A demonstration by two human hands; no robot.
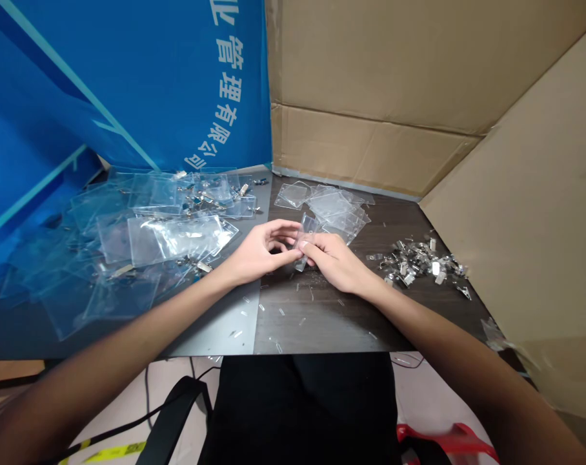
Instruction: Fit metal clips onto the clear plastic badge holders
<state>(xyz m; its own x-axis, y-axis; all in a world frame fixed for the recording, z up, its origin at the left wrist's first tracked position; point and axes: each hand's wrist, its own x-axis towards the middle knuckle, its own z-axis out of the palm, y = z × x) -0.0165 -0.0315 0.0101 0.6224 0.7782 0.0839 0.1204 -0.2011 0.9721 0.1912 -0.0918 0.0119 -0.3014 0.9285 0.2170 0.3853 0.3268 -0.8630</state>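
A clear plastic badge holder (306,226) is held edge-on between my two hands over the dark table. My left hand (268,248) curves round its left side, thumb and fingertips closing on the plastic. From the right, my right hand (332,257) pinches its upper part between thumb and fingers; whether a small clip sits under that thumb is hidden. Just behind my hands lies a loose pile of clear badge holders (339,208). To the right is a heap of metal badge clips (419,261) with clear straps.
A large spread of badge holders (177,237), several with clips, covers the left of the table. Small plastic scraps (281,312) lie near the front edge. A blue printed panel (177,77) and cardboard walls (370,77) enclose the back and right.
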